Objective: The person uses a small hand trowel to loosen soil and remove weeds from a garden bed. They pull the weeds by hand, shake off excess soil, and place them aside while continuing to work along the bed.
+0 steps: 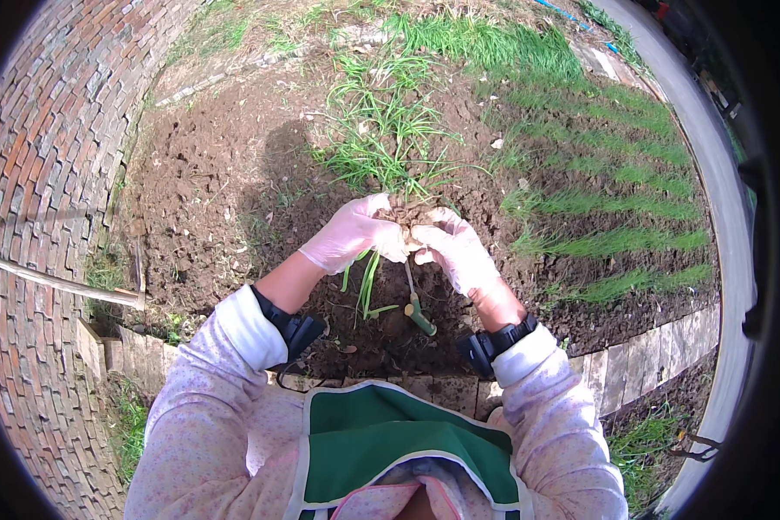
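Both hands wear thin translucent gloves and meet over the soil. In my left hand (366, 233) is a soil-covered root clump (408, 213). Long green leaves (368, 286) hang below that hand, apparently from the same plant. The fingers of my right hand (454, 250) pinch the clump from the other side; the exact grip is partly hidden by the fingers. Just below lies a hand tool with a green handle (421, 318) and a thin metal shank; its working end is out of sight. Beyond my hands grows a row of leafy green plants (390, 140).
Rows of fine green shoots (614, 205) grow on the right. Bare brown soil (188, 188) lies to the left, beside a brick pavement (45, 149). A brick edging (650, 354) borders the near side of the bed. One pale pole (55, 281) reaches in from the left.
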A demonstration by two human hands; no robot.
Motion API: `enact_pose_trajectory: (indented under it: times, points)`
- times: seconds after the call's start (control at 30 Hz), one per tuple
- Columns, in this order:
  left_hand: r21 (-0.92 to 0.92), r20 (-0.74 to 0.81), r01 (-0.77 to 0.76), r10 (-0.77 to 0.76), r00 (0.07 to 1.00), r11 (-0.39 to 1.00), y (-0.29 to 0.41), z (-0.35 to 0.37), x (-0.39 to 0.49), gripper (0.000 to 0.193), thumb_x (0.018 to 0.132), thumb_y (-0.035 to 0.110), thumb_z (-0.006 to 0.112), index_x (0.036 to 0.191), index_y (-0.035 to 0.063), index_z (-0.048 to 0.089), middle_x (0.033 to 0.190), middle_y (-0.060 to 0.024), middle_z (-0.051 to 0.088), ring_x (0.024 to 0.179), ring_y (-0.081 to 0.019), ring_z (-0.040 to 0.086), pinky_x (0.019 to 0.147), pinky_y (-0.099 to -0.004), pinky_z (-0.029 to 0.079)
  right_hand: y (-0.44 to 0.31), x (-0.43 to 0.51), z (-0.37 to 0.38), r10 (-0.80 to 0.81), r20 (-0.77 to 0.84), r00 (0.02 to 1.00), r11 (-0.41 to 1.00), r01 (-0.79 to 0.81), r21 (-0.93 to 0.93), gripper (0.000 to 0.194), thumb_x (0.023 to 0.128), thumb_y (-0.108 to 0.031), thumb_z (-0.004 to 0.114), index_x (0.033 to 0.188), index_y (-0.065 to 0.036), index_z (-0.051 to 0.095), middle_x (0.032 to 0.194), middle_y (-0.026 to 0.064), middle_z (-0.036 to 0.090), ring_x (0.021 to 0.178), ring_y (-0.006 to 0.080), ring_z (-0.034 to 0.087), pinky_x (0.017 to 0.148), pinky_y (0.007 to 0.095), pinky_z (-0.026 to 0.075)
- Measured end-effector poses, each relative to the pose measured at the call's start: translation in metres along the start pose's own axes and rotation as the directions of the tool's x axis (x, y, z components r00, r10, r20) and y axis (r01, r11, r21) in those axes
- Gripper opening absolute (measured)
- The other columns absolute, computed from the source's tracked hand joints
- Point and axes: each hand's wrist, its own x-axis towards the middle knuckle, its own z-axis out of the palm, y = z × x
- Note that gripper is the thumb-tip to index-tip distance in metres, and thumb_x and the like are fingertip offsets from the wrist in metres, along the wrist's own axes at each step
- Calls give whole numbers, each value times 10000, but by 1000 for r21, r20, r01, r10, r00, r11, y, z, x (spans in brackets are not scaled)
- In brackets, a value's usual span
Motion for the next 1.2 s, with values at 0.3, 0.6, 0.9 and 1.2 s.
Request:
enact_pose_trajectory:
  times: [0.3,0.6,0.9,1.2]
  points:
    - [170,-391,-133,190,901,976,4,38,-16,222,770,11,613,987,-10,578,910,-63,617,735,-109,592,691,-245,486,-6,19,0,-181,288,940,982,157,107,190,785,-19,647,965,-36,588,891,59,622,783,146,595,706,279,490]
    - [-215,-463,-122,9,887,969,-15,40,-21,350,787,39,581,1111,-65,501,824,-96,604,711,-213,612,708,-367,565,-8,13,-2,54,309,950,991,-13,-132,207,766,-37,640,970,-35,606,942,46,610,772,149,587,676,248,493]
    - [162,-429,-78,141,892,984,-36,33,-12,269,728,-1,673,971,-16,559,860,-41,626,728,-89,575,687,-233,456,3,14,-14,230,234,945,971,-238,3,346,839,-171,658,1127,-17,543,919,53,614,739,134,591,599,264,521]
    - [277,-452,94,43,891,956,-47,23,-11,248,704,19,691,930,-17,596,831,-27,623,752,-98,585,687,-236,454,19,19,-14,213,178,961,977,-206,-57,252,796,-157,683,1002,-40,597,906,34,607,805,110,593,596,250,494]
